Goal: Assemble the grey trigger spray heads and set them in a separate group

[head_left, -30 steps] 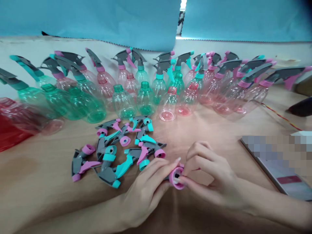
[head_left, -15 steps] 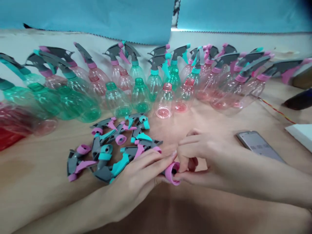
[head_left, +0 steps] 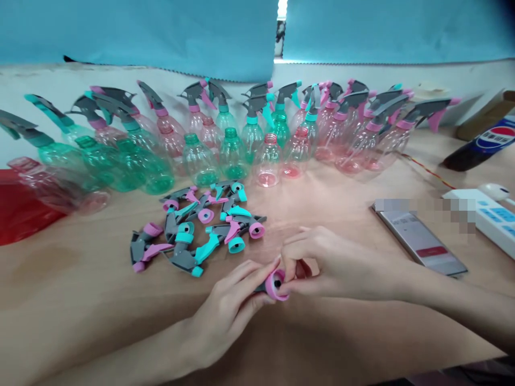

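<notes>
My left hand [head_left: 225, 311] is closed around a grey trigger spray head [head_left: 260, 287], its pink collar [head_left: 270, 286] facing right, with a dark hole inside. My right hand [head_left: 317, 262] has its fingers curled in a pinch at the collar's open side, thumb against the rim; anything small between those fingertips is hidden. Beyond my left hand lies a loose pile of trigger spray heads [head_left: 183, 256], grey with pink or turquoise parts. Open-necked clear bottles, green [head_left: 200, 161] and pink [head_left: 269, 161], stand behind the pile.
Bottles with spray heads fitted [head_left: 252, 126] line the wall. A phone [head_left: 418, 236] lies at right, near a white power strip [head_left: 486, 214]. A cola bottle [head_left: 478, 145] lies behind it, beside a twisted wire [head_left: 428, 170]. Something red [head_left: 24, 214] is at far left.
The view has shifted, showing more of the phone, power strip and cola bottle at right. Both hands remain together at the pink collar, now a little apart from the pile.
</notes>
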Available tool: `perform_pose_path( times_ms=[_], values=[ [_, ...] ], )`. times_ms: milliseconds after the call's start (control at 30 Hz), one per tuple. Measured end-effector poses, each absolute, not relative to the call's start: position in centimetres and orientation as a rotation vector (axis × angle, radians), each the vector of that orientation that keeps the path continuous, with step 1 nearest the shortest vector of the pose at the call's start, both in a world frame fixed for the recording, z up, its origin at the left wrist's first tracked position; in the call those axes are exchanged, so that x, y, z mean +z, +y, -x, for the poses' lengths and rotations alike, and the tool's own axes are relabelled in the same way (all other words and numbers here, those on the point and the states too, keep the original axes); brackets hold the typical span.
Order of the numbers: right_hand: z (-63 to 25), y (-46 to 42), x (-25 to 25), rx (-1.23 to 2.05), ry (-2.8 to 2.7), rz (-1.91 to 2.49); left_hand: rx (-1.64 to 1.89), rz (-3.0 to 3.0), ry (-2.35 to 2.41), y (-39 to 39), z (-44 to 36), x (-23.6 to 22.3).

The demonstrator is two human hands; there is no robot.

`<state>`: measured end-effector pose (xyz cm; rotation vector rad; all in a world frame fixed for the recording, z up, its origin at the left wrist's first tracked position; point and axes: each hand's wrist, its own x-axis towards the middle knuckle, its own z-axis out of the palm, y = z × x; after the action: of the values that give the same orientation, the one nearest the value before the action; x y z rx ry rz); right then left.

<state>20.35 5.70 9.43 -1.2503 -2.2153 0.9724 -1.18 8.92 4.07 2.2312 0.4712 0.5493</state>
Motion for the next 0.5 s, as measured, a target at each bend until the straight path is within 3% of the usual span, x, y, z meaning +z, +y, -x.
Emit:
perform_pose_path(
  times_ms=[500],
  values=[
    [-23.1, 8.1, 11.2, 1.137, -2.395, 1.325, 0.751, -2.213, 0.519, 8.9, -2.1, 2.1]
  ],
)
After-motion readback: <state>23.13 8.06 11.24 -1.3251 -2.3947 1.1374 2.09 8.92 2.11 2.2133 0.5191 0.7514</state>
